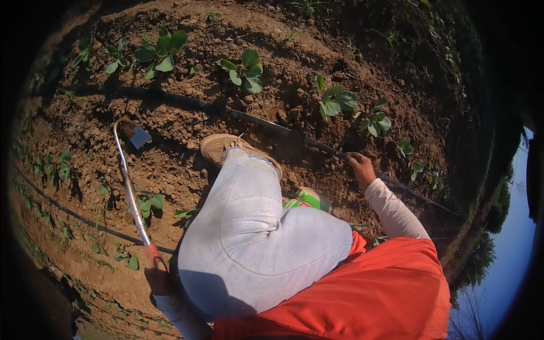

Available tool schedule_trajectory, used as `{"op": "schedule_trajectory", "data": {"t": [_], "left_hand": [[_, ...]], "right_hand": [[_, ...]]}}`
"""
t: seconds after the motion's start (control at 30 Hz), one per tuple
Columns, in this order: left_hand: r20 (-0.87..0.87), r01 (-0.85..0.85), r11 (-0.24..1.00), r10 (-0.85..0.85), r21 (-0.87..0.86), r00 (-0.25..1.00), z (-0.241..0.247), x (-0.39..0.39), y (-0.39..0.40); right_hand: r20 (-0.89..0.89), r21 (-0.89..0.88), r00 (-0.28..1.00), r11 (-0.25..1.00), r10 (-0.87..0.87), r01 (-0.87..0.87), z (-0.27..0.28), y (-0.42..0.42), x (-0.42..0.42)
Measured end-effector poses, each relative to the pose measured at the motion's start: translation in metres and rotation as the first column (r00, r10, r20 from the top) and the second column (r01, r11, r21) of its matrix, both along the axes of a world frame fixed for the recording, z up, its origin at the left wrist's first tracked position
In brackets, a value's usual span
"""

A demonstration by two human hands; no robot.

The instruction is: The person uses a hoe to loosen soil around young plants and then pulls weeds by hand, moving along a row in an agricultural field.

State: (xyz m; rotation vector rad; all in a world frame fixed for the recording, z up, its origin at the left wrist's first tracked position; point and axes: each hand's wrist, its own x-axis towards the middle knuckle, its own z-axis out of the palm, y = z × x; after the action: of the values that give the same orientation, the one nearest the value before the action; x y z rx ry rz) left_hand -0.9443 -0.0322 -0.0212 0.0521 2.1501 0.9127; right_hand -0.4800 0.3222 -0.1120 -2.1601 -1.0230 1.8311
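Observation:
In the head view my left hand (pixel 159 276) grips the reddish handle of a hand hoe (pixel 132 202). The hoe's bright metal shaft runs upward to a curved neck. Its flat blade (pixel 139 137) hangs just over the loose brown soil, with the upper part brown. On the right, my right hand (pixel 361 169) is closed on a black irrigation hose (pixel 272 126), which crosses the bed diagonally. Between my hands are my bent legs in pale jeans (pixel 250 212). A brown shoe (pixel 214 148) rests on the soil near the hose.
Young broad-leaved plants (pixel 246 71) grow in a row beyond the hose. Smaller seedlings (pixel 146 203) stand beside the hoe shaft. A second thin black hose (pixel 85 220) lies at left. My other foot shows a green and white covering (pixel 308 199). Dark trees (pixel 476 250) stand far right.

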Motion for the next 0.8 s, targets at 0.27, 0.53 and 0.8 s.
{"op": "schedule_trajectory", "data": {"t": [0.27, 0.53, 0.8], "left_hand": [[-0.053, 0.095, 0.995, -0.094, 0.009, 0.994, -0.001, -0.002, -0.009], [-0.159, 0.258, 0.948, -0.288, -0.184, 0.944, 0.012, 0.011, 0.02], [-0.147, 0.266, 0.895, -0.335, -0.357, 0.931, 0.033, 0.021, 0.045]], "right_hand": [[0.302, -0.022, 0.54, 0.572, 0.786, -0.82, -0.039, -0.052, -0.01], [-0.011, -0.128, -0.106, -0.106, 0.994, -0.986, -0.083, -0.049, -0.008], [-0.135, 0.129, -0.705, -0.693, 0.697, -0.71, -0.138, -0.055, 0.002]]}}
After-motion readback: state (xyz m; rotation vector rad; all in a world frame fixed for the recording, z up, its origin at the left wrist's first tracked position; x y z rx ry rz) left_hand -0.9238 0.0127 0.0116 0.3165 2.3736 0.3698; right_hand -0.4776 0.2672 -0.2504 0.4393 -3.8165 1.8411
